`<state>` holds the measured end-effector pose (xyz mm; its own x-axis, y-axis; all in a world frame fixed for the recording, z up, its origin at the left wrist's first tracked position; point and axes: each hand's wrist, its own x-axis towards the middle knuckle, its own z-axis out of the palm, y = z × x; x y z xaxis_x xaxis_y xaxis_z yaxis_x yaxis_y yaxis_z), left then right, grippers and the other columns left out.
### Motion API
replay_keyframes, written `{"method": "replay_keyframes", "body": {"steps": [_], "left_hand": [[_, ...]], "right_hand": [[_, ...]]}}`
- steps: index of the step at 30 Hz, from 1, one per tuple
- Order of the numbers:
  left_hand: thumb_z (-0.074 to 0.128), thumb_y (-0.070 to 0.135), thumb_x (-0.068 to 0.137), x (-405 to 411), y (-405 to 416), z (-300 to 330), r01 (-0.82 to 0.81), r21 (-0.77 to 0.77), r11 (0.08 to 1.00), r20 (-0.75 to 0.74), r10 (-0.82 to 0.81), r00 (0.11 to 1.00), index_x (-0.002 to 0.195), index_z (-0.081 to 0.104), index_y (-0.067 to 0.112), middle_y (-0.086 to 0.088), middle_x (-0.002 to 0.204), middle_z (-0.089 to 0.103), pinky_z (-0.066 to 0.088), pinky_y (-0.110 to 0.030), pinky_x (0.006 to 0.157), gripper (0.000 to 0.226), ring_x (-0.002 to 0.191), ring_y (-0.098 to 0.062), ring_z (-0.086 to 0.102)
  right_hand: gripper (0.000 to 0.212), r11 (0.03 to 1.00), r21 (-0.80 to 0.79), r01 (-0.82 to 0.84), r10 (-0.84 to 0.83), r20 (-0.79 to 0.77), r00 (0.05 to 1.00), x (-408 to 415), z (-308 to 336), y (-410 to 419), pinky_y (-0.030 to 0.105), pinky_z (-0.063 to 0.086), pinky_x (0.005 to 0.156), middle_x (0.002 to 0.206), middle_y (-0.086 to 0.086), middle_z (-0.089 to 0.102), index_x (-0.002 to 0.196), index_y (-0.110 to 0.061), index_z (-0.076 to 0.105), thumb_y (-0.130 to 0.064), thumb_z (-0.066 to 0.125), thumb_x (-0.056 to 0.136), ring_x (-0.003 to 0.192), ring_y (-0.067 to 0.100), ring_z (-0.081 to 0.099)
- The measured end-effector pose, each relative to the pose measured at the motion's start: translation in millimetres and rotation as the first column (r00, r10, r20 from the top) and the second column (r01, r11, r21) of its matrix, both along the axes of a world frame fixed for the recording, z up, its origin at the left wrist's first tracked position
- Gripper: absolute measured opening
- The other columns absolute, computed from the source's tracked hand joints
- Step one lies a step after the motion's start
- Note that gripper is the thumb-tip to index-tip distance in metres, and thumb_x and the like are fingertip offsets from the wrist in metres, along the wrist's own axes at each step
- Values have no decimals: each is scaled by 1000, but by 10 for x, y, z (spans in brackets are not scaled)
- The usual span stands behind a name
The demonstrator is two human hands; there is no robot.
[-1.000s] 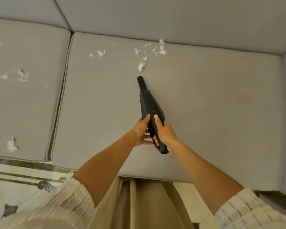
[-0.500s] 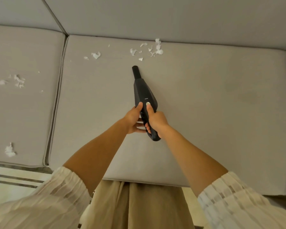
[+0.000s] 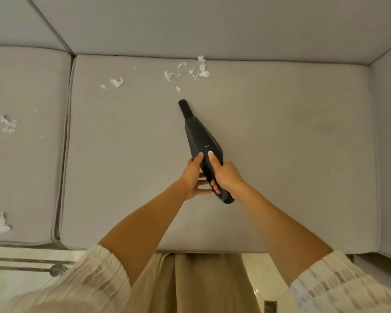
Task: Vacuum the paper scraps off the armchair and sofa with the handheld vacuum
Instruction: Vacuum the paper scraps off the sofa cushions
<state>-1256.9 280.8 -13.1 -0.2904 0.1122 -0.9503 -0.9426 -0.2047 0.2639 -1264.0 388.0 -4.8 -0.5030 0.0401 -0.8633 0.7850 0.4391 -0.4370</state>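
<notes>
Grey fabric sofa seat cushions [image 3: 280, 154] fill the head view, with grey back cushions [image 3: 212, 26] beyond them.

1. I hold the black handheld vacuum [image 3: 201, 143] over the wide right-hand seat cushion. My right hand [image 3: 226, 177] is wrapped round its handle, thumb laid along the top of the body next to a small pale button. My left hand [image 3: 193, 175] grips the same handle from the other side, thumb against the body, fingers curled beneath.

2. The vacuum's narrow round nozzle [image 3: 184, 108] points away from my hands, angled slightly left, low over the fabric; I cannot tell whether it touches.

3. White torn paper scraps [image 3: 201, 68] lie beyond the nozzle, near the back cushion. One small scrap [image 3: 178, 88] sits just ahead of the nozzle. Two further scraps [image 3: 117, 82] lie ahead and to the left of my hands.

4. More scraps [image 3: 8, 124] lie on the neighbouring cushion, well to the left of my left hand, with one crumpled piece [image 3: 1, 223] near its front edge.

5. Cream woven sleeves [image 3: 95, 281] cover my upper arms.
</notes>
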Motion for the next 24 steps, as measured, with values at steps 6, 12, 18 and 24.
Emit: {"method": "replay_keyframes", "body": {"steps": [6,12,18,24], "left_hand": [[40,55,99,-237,-335,-69,11,-43,999,-18,-12,1000,138,41,27,-7,112,58,56,-41,67,48,93,-25,60],[40,58,98,-676,-806,-114,55,-106,993,-44,-60,997,136,41,30,-8,119,56,55,-46,78,48,97,-28,60],[38,59,98,-882,-978,-104,89,-90,992,-57,-95,994,138,40,29,-10,121,55,54,-48,85,50,102,-29,59],[39,55,99,-821,-709,1,184,-7,983,-53,-184,982,129,42,28,-7,116,56,55,-42,78,41,92,-25,60]], "right_hand": [[67,999,-28,32,-32,-5,999,-202,-92,-366,25,46,49,66,7,58,105,-3,62,-63,33,96,48,16,53],[67,994,-67,84,-84,0,996,-628,-132,-853,26,47,49,71,8,59,111,-5,59,-65,34,95,50,17,54],[64,996,-12,92,-92,-45,995,-811,-41,-1019,21,44,43,67,5,58,108,-4,61,-62,35,96,46,14,53],[67,982,67,179,-177,-38,983,-630,-8,-756,25,47,50,69,7,60,105,-4,63,-64,33,96,52,17,56]]}}
